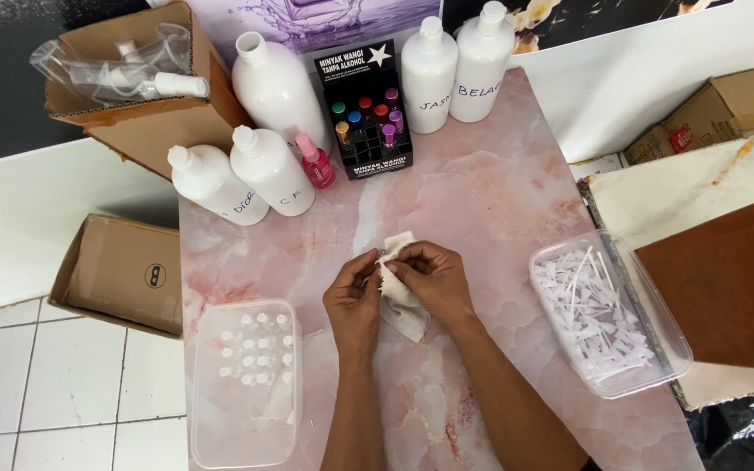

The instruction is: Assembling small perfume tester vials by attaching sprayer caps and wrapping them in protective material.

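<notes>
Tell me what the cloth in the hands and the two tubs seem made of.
Cloth: soft woven fabric, off-white, matte; it creases between the left hand and right hand. Left tub and right tub: likely thin clear plastic, glossy; their contents show through.

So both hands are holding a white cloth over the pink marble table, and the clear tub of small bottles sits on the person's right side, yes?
Not quite. The head view shows the clear tub of small bottles on the person's left side; the tub on the right holds white sprayer tubes. The rest stands: the left hand and right hand hold a white cloth over the pink marble table.
</notes>
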